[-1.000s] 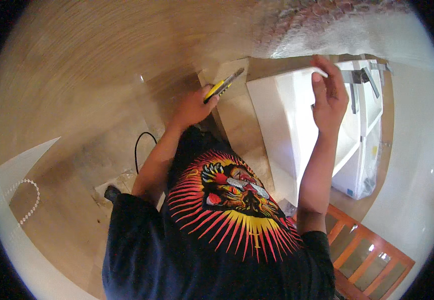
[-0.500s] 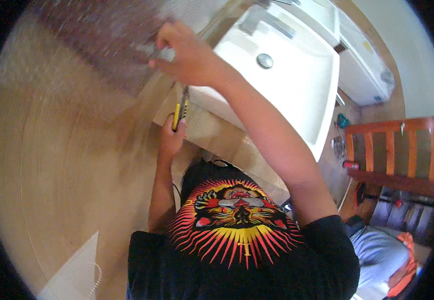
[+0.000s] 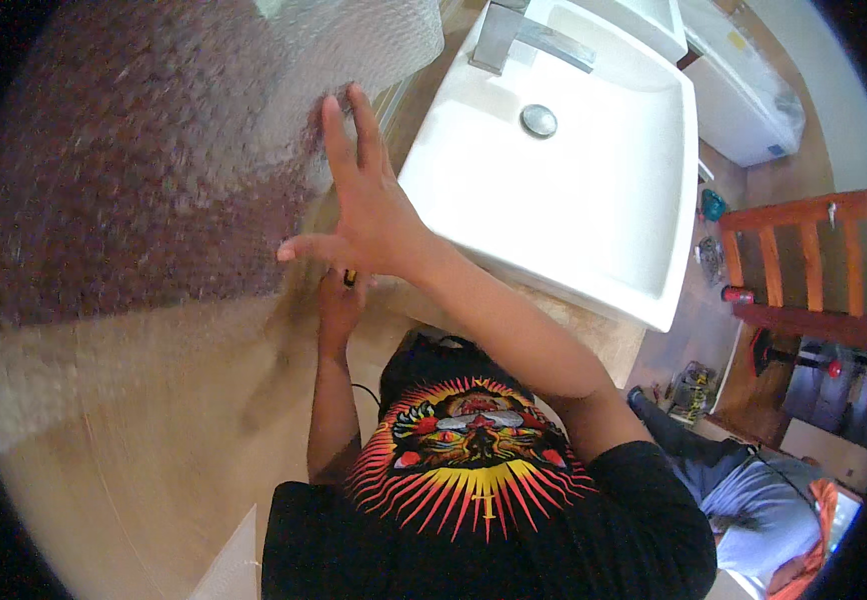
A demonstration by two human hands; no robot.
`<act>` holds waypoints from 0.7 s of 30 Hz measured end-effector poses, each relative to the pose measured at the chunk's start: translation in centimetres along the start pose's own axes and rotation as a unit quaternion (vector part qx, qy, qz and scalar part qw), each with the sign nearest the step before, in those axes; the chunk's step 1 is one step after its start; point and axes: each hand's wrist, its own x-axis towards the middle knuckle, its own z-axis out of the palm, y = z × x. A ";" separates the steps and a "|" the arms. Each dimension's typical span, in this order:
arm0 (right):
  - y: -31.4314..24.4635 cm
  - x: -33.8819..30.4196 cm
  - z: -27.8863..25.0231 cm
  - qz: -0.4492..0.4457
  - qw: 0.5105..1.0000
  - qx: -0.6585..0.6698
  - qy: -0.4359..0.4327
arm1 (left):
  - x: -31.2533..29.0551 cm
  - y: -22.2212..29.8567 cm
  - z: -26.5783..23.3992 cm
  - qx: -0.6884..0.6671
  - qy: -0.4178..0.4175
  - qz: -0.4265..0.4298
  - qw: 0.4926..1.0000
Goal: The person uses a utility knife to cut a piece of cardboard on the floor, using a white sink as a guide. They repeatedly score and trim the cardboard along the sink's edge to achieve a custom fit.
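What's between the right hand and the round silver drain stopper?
Head view: the white rectangular basin shows between the right hand and stopper: rim, then bare inside.

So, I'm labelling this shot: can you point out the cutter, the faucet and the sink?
Cutter [image 3: 351, 278]: head view, on the small bit showing in the left hand [image 3: 338, 306].
Faucet [image 3: 556, 46]: head view, on the spout.
Sink [image 3: 569, 205]: head view, on the basin floor.

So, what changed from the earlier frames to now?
Right hand swung left across the body, from in front of the white basin to overlap the bubbly sheet, fingers now spread rather than curled; contact with the sheet unclear. The sheet now fills the upper left of the view, which has itself turned. Same: left hand still grips the cutter knife, now mostly hidden.
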 end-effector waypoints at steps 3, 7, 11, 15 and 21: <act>0.7 -0.2 0.1 -0.009 1.000 -0.002 -0.008 | 0.0 -0.9 0.5 -0.015 0.009 0.042 0.999; 1.3 -1.5 0.1 -0.016 1.000 0.011 0.017 | 1.2 -0.6 1.2 -0.004 -0.016 0.049 0.999; 1.5 -2.6 0.1 -0.005 0.999 0.037 0.029 | 1.5 0.0 2.4 -0.002 -0.032 0.028 0.999; 1.5 -3.3 -0.7 0.013 0.998 0.060 -0.007 | 1.9 0.0 2.6 0.010 -0.039 0.014 0.999; 3.0 -3.9 -1.6 0.000 0.999 0.037 -0.035 | 3.1 -0.8 2.2 0.018 -0.055 0.006 0.998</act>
